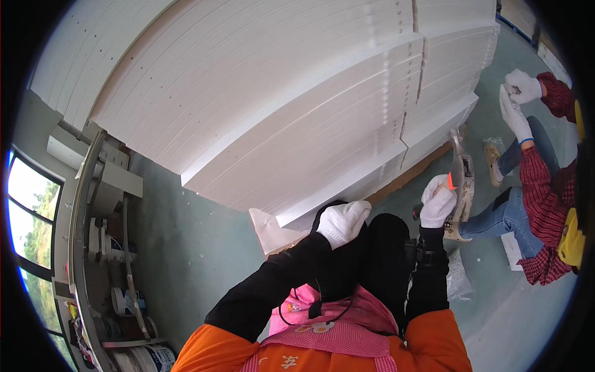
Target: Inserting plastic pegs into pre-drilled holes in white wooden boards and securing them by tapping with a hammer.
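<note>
My left hand (344, 224), in a white knitted glove, rests closed at my left knee. Whatever its curled fingers may hold is hidden. On the right, my right hand (437, 202), gloved the same way, is raised beside my right knee and closed around a small orange piece (452, 181) that sticks out past the fingers. Just beyond it stands a worn, grey-white metal object (462, 170), partly covered by the hand; its kind is unclear. In front of my knees rises a large stack of white panels (310, 136), with rows of small holes along some edges.
A co-worker in a checked red shirt (538, 186) and jeans sits close on the right, white-gloved hands (520, 102) together. Brown cardboard (273, 232) lies under the stack. A clear plastic bag (458, 279) is on the floor. Shelving with tubs (118, 248) lines the left, near windows.
</note>
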